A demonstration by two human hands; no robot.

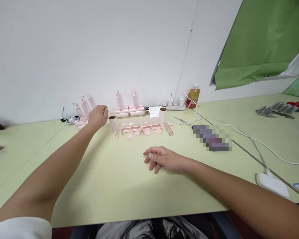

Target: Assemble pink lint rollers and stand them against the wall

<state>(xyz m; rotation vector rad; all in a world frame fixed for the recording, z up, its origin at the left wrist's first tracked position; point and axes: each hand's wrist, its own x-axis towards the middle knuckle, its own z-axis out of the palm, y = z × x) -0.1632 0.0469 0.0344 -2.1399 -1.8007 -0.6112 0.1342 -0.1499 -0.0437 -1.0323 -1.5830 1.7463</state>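
My left hand [98, 117] reaches to the back left, beside several upright pink pieces with loop tops [85, 107]. Its fingers are curled, and anything in them is hidden. My right hand [161, 158] hovers over or rests lightly on the table's middle, fingers apart, holding nothing. Between the hands and the wall lie two open pink cases [131, 129] with clear covers and several pink round caps [130, 136]. A white paper roll [114, 123] stands at their left, another white roll [162, 115] at their right. Next to the latter lies a clear tube [168, 129].
Two assembled pink units [121, 112] stand against the wall. A power strip [174, 107], a drink bottle [193, 96] and scissors [181, 120] are at the back right. A blurred-out object [211, 138], white cables and a white charger [272, 184] lie on the right.
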